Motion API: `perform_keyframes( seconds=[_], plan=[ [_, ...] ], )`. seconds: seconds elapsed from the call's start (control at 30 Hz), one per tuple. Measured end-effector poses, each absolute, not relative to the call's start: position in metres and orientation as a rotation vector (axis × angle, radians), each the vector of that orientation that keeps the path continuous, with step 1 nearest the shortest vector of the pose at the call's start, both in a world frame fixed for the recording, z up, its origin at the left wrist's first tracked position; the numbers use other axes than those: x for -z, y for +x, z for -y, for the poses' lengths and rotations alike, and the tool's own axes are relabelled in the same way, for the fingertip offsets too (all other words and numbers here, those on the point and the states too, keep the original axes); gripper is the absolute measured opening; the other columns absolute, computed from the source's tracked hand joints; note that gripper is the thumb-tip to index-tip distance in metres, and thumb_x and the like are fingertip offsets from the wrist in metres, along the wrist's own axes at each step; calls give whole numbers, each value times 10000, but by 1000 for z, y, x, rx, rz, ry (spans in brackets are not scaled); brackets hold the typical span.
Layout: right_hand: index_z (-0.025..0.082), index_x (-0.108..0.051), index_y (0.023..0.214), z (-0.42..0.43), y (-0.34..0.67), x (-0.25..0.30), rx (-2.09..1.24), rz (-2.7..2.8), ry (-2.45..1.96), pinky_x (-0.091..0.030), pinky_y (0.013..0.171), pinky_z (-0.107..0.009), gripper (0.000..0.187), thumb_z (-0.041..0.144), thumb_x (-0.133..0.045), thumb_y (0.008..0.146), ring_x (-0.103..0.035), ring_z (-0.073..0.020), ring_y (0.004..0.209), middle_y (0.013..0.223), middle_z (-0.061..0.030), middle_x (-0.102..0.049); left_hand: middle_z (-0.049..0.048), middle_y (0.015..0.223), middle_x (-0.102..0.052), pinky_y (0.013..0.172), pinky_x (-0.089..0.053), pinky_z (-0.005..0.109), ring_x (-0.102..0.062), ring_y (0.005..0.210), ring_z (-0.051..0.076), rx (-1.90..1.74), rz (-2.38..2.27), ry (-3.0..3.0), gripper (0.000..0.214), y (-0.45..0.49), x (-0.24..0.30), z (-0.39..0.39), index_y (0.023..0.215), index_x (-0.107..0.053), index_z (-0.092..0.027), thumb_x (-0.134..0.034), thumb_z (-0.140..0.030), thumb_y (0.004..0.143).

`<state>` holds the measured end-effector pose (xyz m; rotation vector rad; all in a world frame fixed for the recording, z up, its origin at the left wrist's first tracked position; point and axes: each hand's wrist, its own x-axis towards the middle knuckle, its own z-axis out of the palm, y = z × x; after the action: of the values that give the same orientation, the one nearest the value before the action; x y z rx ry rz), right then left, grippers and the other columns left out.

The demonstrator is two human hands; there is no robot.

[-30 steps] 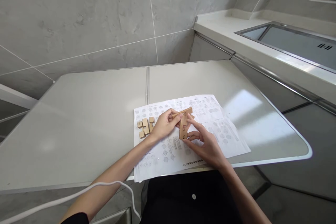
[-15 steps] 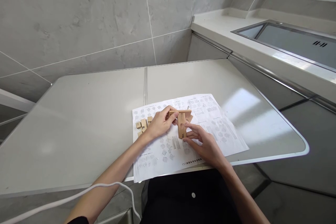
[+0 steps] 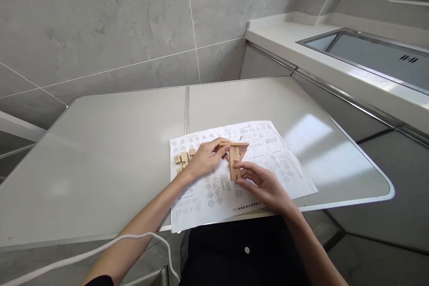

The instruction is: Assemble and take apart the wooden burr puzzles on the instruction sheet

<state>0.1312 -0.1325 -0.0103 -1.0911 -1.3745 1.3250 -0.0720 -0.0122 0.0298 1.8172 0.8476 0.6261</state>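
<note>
My left hand [image 3: 208,157] pinches the left end of a flat wooden puzzle piece [image 3: 241,146] held crosswise above the paper. Below it, a second notched wooden puzzle piece [image 3: 235,167] with a dark mark near its lower end points toward me. The thumb and fingers of my right hand [image 3: 259,182] grip that lower end. The two pieces meet at the top, though whether they interlock I cannot tell. Behind them another wooden part shows, partly hidden. Several loose wooden puzzle pieces [image 3: 184,158] lie left of my left hand, partly covered by it.
A large printed instruction sheet [image 3: 191,214] with small diagrams lies at the front edge of the white folding table [image 3: 110,156]. A white cable [image 3: 134,235] crosses at lower left. At right stands a counter with a sink [image 3: 368,53].
The held wooden pieces have shifted slightly right and toward me, along with my right hand. The crosswise piece has tilted a little. Both hands keep their grip.
</note>
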Motion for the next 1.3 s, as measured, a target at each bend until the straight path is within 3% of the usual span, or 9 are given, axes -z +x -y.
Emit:
perform_keyframes(
  seconds=[0.2, 0.4, 0.57, 0.77, 0.93, 1.13, 1.3],
  plan=[
    [286, -681, 1342, 133, 132, 9, -1366, 1340, -1066, -607, 941, -375, 334, 348, -732, 1018, -712, -215, 1014, 1215, -70, -736, 62, 1068, -786, 850, -553, 326, -740, 880, 189, -597, -797, 1865, 330, -77, -33, 8, 1234, -742, -212, -537, -434, 1101],
    [272, -676, 1339, 134, 133, 7, -1379, 1359, -1087, -599, 909, -392, 340, 384, -721, 1021, -704, -228, 978, 1156, -76, -741, 28, 920, -779, 850, -515, 325, -721, 884, 192, -566, -757, 1996, 344, -82, -34, 5, 1325, -730, -237, -500, -397, 1125],
    [270, -659, 1354, 134, 133, 10, -1393, 1365, -1091, -569, 901, -396, 338, 383, -693, 1037, -674, -227, 966, 1096, -67, -715, 25, 898, -770, 738, -476, 295, -702, 857, 193, -535, -779, 2073, 344, -85, -33, 3, 1338, -722, -251, -488, -390, 1128],
    [285, -645, 1359, 134, 133, 10, -1434, 1338, -1064, -544, 886, -368, 310, 346, -664, 1056, -640, -204, 940, 1043, -39, -670, 24, 903, -760, 785, -506, 319, -691, 826, 191, -505, -788, 2139, 343, -89, -31, 2, 1358, -703, -249, -487, -381, 1127],
    [287, -642, 1366, 134, 133, 9, -1439, 1334, -1064, -539, 872, -367, 319, 356, -665, 1056, -639, -207, 908, 956, -21, -658, 27, 936, -772, 713, -491, 300, -675, 769, 175, -470, -794, 2164, 347, -89, -34, 5, 1384, -685, -249, -473, -359, 1132],
    [283, -633, 1389, 131, 133, 11, -1421, 1327, -1094, -555, 901, -383, 345, 367, -663, 1056, -670, -220, 932, 959, -29, -678, 24, 906, -769, 801, -524, 328, -694, 802, 180, -474, -826, 2165, 365, -85, -35, 10, 1413, -661, -248, -432, -349, 1147],
    [298, -619, 1400, 130, 132, 13, -1383, 1333, -1098, -559, 897, -377, 343, 371, -647, 1067, -674, -216, 939, 968, -31, -681, 10, 853, -751, 725, -507, 309, -660, 725, 171, -453, -857, 2170, 389, -86, -37, 9, 1433, -652, -272, -408, -387, 1153]
  ],
)
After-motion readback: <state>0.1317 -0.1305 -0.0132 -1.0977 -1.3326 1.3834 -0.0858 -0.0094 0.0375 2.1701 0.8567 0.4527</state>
